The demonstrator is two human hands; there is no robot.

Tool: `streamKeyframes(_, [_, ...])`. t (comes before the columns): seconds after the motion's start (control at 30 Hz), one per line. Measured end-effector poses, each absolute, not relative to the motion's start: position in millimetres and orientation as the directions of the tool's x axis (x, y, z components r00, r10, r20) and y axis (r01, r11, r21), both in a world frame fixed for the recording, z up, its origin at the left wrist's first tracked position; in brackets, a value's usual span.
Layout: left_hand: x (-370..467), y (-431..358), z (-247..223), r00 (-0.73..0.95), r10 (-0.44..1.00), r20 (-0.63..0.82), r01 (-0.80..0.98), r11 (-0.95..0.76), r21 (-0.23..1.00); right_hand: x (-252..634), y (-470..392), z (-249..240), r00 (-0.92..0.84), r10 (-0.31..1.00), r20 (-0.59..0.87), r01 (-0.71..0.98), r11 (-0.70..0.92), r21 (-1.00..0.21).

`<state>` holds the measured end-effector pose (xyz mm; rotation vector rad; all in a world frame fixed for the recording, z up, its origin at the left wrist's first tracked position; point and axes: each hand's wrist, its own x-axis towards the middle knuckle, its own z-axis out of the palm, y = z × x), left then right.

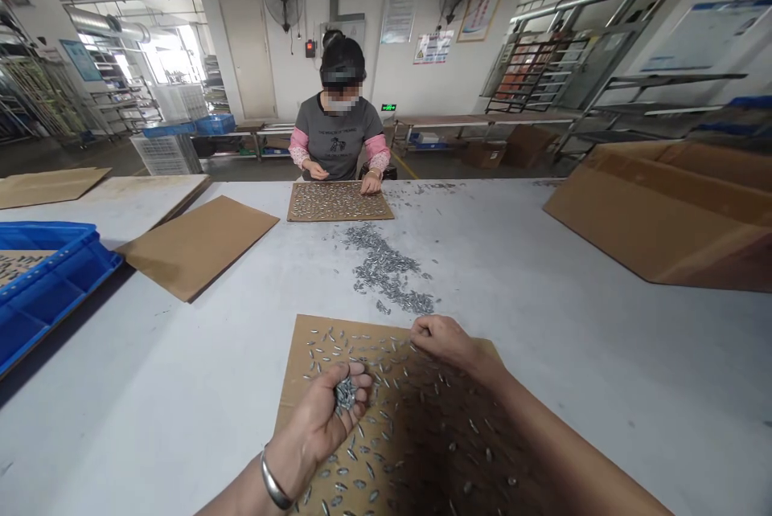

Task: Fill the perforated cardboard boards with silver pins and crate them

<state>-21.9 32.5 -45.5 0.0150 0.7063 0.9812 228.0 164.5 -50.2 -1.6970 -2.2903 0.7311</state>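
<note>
My left hand (338,403), palm up and fingers curled, cups a small heap of shiny grey spindle-shaped metal pieces (346,394). Below it lies a brown cardboard sheet (288,387), with many such pieces spread singly over its surface. At the sheet's far right edge, my right hand (443,339) is closed with fingertips pressed together; whatever is between them is hidden. The right arm's side of the sheet is in dark shadow. Just beyond the sheet, a loose pile of the same metal pieces (386,267) stretches across the white table (512,259).
Opposite me, a person (338,130) works with both hands over another cardboard sheet (341,217) covered in pieces. Flat cardboard (202,247) and a blue plastic crate (60,291) are on the left. A large cardboard box (663,210) stands on the right.
</note>
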Motion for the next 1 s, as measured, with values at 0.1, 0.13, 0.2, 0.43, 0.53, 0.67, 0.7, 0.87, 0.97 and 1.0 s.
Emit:
streamKeyframes(0.1, [-17.1, 30.8, -46.1, 0.327, 0.743, -0.585, -0.746, 0.582, 0.323, 222.6, 172.9, -50.3, -0.328, 0.917, -0.229, 0.899, 0.229, -0.373])
streamKeyframes(0.13, [-15.7, 30.2, -46.6, 0.302, 0.736, -0.606, -0.746, 0.578, 0.331, 219.0, 174.5, -49.8, -0.317, 0.918, -0.24, 0.914, 0.228, -0.336])
streamKeyframes(0.2, [-14.5, 28.8, -48.4, 0.259, 0.725, -0.638, -0.748, 0.569, 0.343, 213.1, 178.1, -48.3, -0.292, 0.922, -0.254, 0.932, 0.214, -0.292])
streamKeyframes(0.43, [-16.8, 23.3, -52.8, 0.354, 0.764, -0.539, -0.727, 0.587, 0.355, 213.0, 163.5, -33.8, -0.309, 0.936, -0.167, 0.909, 0.239, -0.342])
streamKeyframes(0.53, [-8.7, 21.7, -50.4, 0.376, 0.767, -0.519, -0.736, 0.588, 0.336, 199.6, 118.2, -25.9, -0.484, 0.875, 0.024, 0.766, 0.437, -0.472])
streamKeyframes(0.67, [7.6, 20.0, -49.9, 0.314, 0.698, -0.644, -0.762, 0.59, 0.268, 172.7, 51.1, -28.8, -0.721, 0.684, 0.114, 0.591, 0.692, -0.414])
streamKeyframes(0.7, [11.0, 19.3, -50.7, 0.306, 0.679, -0.667, -0.759, 0.597, 0.259, 168.5, 39.9, -32.0, -0.727, 0.676, 0.12, 0.595, 0.708, -0.381])
streamKeyframes(0.87, [21.0, 15.8, -57.0, 0.337, 0.636, -0.694, -0.701, 0.662, 0.266, 171.0, 26.2, -41.2, -0.655, 0.742, 0.146, 0.626, 0.64, -0.447])
streamKeyframes(0.97, [22.3, 16.0, -58.3, 0.341, 0.659, -0.67, -0.681, 0.665, 0.307, 186.5, 42.2, -34.3, -0.602, 0.793, 0.097, 0.548, 0.498, -0.672])
streamKeyframes(1.0, [22.0, 16.4, -57.7, 0.353, 0.673, -0.65, -0.675, 0.665, 0.321, 193.4, 50.9, -32.3, -0.567, 0.821, 0.073, 0.537, 0.436, -0.722])
